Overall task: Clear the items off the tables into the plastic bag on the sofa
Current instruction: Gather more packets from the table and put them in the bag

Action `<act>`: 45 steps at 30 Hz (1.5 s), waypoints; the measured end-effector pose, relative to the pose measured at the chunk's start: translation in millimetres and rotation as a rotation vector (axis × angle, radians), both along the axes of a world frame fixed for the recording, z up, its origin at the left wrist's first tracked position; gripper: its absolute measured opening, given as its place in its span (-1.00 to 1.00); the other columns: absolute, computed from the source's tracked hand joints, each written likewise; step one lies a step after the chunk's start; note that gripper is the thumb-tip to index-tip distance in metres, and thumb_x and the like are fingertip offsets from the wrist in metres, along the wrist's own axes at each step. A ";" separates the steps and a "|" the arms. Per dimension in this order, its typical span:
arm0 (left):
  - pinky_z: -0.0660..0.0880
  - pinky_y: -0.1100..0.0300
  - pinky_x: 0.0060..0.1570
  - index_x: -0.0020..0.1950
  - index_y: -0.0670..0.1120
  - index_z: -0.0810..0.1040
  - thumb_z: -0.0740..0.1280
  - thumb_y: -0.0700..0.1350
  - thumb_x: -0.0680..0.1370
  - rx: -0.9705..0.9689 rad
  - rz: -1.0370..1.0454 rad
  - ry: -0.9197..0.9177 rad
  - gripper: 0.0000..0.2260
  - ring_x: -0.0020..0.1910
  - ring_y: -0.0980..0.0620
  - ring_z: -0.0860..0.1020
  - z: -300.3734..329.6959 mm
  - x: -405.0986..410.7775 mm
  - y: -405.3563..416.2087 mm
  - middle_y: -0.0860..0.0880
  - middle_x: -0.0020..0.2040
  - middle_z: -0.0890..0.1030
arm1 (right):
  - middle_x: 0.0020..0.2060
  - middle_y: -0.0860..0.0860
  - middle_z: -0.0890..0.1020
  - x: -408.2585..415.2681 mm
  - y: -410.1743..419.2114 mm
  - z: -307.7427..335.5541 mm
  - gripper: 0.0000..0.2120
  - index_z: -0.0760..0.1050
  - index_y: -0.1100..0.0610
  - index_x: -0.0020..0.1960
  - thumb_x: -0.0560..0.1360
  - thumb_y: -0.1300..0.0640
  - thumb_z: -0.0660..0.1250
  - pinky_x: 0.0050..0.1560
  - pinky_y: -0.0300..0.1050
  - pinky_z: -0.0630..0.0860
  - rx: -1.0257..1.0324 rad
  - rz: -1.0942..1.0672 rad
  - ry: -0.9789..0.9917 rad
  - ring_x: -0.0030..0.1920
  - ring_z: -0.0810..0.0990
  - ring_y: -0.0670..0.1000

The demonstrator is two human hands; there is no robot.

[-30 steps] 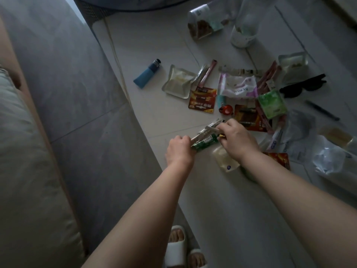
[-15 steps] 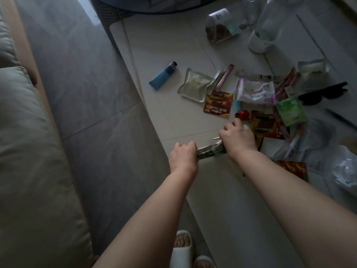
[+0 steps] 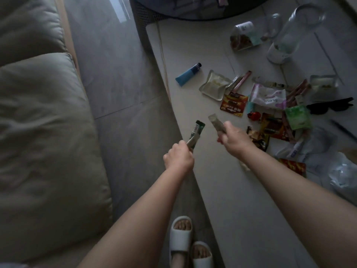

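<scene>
Hands split: left hand [image 3: 178,157] now grips green sachets [image 3: 196,133], right hand [image 3: 232,139] clutches a grey one [image 3: 216,122], both lifted off the table [image 3: 241,200], bag-bound next.

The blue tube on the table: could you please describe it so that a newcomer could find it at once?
Start at the long white table beside the sofa. Near the table's sofa-side edge, on the far side of both hands, the blue tube lies on its side, apart from the litter of packets. It is the only plain blue thing there, with a small dark cap.
</scene>
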State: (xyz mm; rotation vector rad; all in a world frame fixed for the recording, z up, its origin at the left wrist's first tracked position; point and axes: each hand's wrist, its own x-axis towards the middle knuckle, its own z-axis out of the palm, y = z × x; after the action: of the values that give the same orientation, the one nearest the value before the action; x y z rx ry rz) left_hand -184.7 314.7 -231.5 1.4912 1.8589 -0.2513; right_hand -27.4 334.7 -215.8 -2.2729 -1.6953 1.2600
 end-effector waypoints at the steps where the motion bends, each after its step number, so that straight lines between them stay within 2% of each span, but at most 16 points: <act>1: 0.42 -0.03 0.16 0.19 -0.18 0.40 0.12 -0.08 0.60 -0.032 0.081 -0.076 -0.75 0.21 -0.23 0.48 7.9 -3.9 -3.8 -0.20 0.20 0.50 | -0.07 0.05 0.59 -5.1 -5.7 9.9 -0.90 0.33 0.06 0.07 0.61 0.06 0.11 0.02 0.12 0.51 -0.027 -0.072 0.093 -0.01 0.56 0.10; 7: 0.58 -0.13 0.00 -0.07 -0.10 0.38 0.22 -0.15 0.56 -0.066 0.497 -0.473 -0.95 0.02 -0.24 0.61 66.2 -32.7 -40.0 -0.23 0.04 0.60 | -0.10 0.06 0.54 -44.7 -47.0 77.8 -0.87 0.36 0.14 0.15 0.60 0.19 0.16 -0.01 0.08 0.57 -0.178 -0.275 0.527 -0.10 0.59 0.02; 9: 0.59 -0.06 -0.06 -0.14 -0.06 0.34 0.22 -0.18 0.58 -0.039 0.624 -0.561 -0.88 -0.12 -0.18 0.62 89.8 -42.8 -57.4 -0.17 -0.09 0.59 | -0.12 0.07 0.53 -58.9 -63.1 100.4 -0.88 0.39 0.16 0.12 0.59 0.22 0.19 -0.03 0.09 0.58 -0.195 -0.268 0.568 -0.12 0.58 0.02; 11: 0.50 0.08 -0.25 -0.11 -0.06 0.31 0.18 -0.20 0.61 -0.020 0.721 -0.631 -0.88 -0.33 -0.05 0.54 113.8 -54.6 -76.2 -0.08 -0.23 0.52 | -0.15 0.09 0.55 -73.9 -78.3 121.4 -0.88 0.42 0.20 0.11 0.58 0.23 0.21 -0.03 0.11 0.58 -0.199 -0.231 0.566 -0.15 0.58 0.04; 16: 0.38 0.20 -0.43 0.04 -0.11 0.31 0.20 -0.14 0.61 0.071 0.928 -0.724 -0.91 -0.45 0.03 0.43 153.5 -97.5 -125.9 -0.06 -0.31 0.45 | -0.13 0.19 0.52 -122.0 -113.3 166.6 -0.82 0.40 0.31 0.16 0.56 0.33 0.22 -0.46 -0.29 0.51 -0.168 -0.201 0.645 -0.30 0.53 -0.02; 19: 0.37 0.25 -0.52 -0.01 -0.11 0.29 0.18 -0.01 0.63 0.090 1.073 -0.765 -0.82 -0.46 0.02 0.40 173.5 -126.9 -153.8 -0.08 -0.32 0.43 | -0.18 0.16 0.52 -157.8 -132.6 182.2 -0.76 0.37 0.38 0.19 0.53 0.36 0.24 -0.36 -0.14 0.51 -0.208 -0.149 0.678 -0.29 0.56 0.01; 22: 0.33 0.27 -0.51 -0.14 -0.07 0.28 0.09 0.05 0.65 0.126 1.187 -0.748 -0.75 -0.49 0.00 0.39 188.5 -158.3 -182.3 -0.09 -0.34 0.42 | -0.23 0.10 0.53 -197.4 -151.1 191.2 -0.78 0.39 0.33 0.16 0.52 0.37 0.26 -0.36 -0.12 0.51 -0.228 -0.075 0.669 -0.29 0.57 0.01; 24: 0.33 0.26 -0.48 -0.16 -0.05 0.28 0.06 0.04 0.66 0.162 1.246 -0.728 -0.75 -0.50 -0.01 0.40 193.8 -180.0 -202.5 -0.09 -0.34 0.43 | -0.23 0.10 0.55 -225.5 -164.7 195.6 -0.86 0.42 0.23 0.04 0.50 0.36 0.28 -0.32 -0.06 0.51 -0.239 -0.024 0.671 -0.28 0.58 0.03; 27: 0.37 0.21 -0.43 -0.06 -0.08 0.33 0.10 0.00 0.65 0.224 1.305 -0.699 -0.82 -0.46 -0.03 0.45 201.6 -215.8 -236.8 -0.10 -0.32 0.48 | -0.28 0.12 0.56 -270.1 -188.7 200.7 -0.83 0.42 0.14 -0.19 0.48 0.36 0.31 -0.26 0.03 0.50 -0.244 0.083 0.628 -0.26 0.56 0.12; 29: 0.43 0.20 -0.43 0.03 -0.12 0.36 0.13 -0.02 0.64 0.259 1.350 -0.676 -0.83 -0.42 -0.04 0.49 206.6 -241.2 -262.2 -0.10 -0.29 0.51 | -0.31 0.13 0.56 -298.3 -209.4 202.3 -0.81 0.43 0.13 -0.25 0.46 0.35 0.33 -0.33 -0.07 0.48 -0.258 0.152 0.612 -0.30 0.55 0.10; 31: 0.48 0.20 -0.41 0.07 -0.13 0.40 0.15 -0.01 0.64 0.279 1.400 -0.639 -0.81 -0.40 -0.02 0.53 211.0 -265.9 -288.0 -0.09 -0.27 0.53 | -0.32 0.11 0.57 -325.2 -231.5 201.7 -0.83 0.43 0.13 -0.21 0.46 0.34 0.35 -0.45 -0.18 0.49 -0.290 0.201 0.614 -0.40 0.57 0.00; 33: 0.52 0.17 -0.38 0.06 -0.15 0.43 0.18 -0.01 0.63 0.302 1.468 -0.599 -0.79 -0.37 -0.04 0.56 209.9 -289.7 -315.8 -0.10 -0.25 0.54 | -0.30 0.11 0.57 -351.1 -254.2 196.8 -0.84 0.42 0.15 -0.18 0.48 0.36 0.32 -0.47 -0.17 0.52 -0.339 0.220 0.614 -0.41 0.60 -0.04; 38: 0.57 0.19 -0.22 0.18 -0.16 0.41 0.25 0.03 0.59 0.280 1.537 -0.408 -0.71 -0.18 -0.04 0.57 199.1 -348.9 -385.6 -0.07 -0.08 0.56 | -0.33 0.13 0.61 -408.5 -309.8 188.9 -0.84 0.43 0.15 -0.12 0.43 0.36 0.35 -0.19 0.18 0.55 -0.426 0.244 0.571 -0.27 0.62 0.18; 40: 0.53 0.17 -0.22 0.21 -0.15 0.40 0.25 0.01 0.59 0.223 1.549 -0.383 -0.71 -0.23 -0.02 0.56 195.0 -367.0 -407.9 -0.05 -0.12 0.55 | -0.35 0.14 0.60 -426.5 -328.8 185.2 -0.85 0.45 0.16 -0.10 0.42 0.35 0.34 -0.23 0.12 0.49 -0.440 0.259 0.543 -0.29 0.59 0.19; 42: 0.49 0.19 -0.26 0.23 -0.17 0.40 0.22 -0.04 0.60 0.159 1.548 -0.361 -0.73 -0.31 0.00 0.55 189.3 -381.2 -424.1 -0.03 -0.19 0.53 | -0.35 0.17 0.57 -441.3 -344.0 180.8 -0.88 0.46 0.21 -0.08 0.42 0.37 0.31 -0.37 -0.02 0.43 -0.443 0.271 0.525 -0.41 0.52 0.13; 45: 0.46 0.19 -0.24 0.30 -0.20 0.38 0.19 -0.16 0.60 0.109 1.518 -0.309 -0.71 -0.27 -0.01 0.53 179.9 -399.2 -440.3 -0.11 -0.04 0.55 | -0.30 0.15 0.55 -462.0 -358.2 172.5 -0.83 0.44 0.13 -0.17 0.44 0.39 0.28 -0.39 -0.08 0.43 -0.445 0.253 0.502 -0.38 0.50 0.10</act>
State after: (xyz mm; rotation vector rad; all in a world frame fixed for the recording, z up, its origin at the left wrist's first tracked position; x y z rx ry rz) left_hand -583.9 -125.6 -51.6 -0.1259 2.1932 0.7493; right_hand -489.4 -23.5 -43.2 -1.7045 -1.6607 2.2225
